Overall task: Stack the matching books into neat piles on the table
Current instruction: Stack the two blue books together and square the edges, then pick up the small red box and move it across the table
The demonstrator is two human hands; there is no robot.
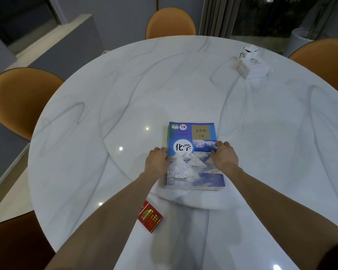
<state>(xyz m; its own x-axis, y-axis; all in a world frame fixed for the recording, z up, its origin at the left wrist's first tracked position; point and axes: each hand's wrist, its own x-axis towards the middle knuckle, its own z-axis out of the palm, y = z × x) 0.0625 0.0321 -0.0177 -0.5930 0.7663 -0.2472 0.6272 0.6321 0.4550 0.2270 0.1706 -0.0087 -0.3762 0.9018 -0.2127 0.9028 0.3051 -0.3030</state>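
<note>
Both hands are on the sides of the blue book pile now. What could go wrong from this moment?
1. The lower books stick out a little past the top blue book on its left side, so the pile is not yet neat.
2. If the left hand and right hand squeeze unevenly, the pile might twist on the table.
3. A forearm pulling back may knock the red packet.

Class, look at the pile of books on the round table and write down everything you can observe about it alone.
The pile of books lies flat on the white marbled table, near its middle. The top cover is glossy blue, showing white mounds, sky and water, with large Chinese characters in a white circle and a tan label at the upper right. Edges of at least one greenish book peek out beneath at the left and bottom, so the pile is slightly uneven. The left hand presses its left edge and the right hand its right edge.
</note>
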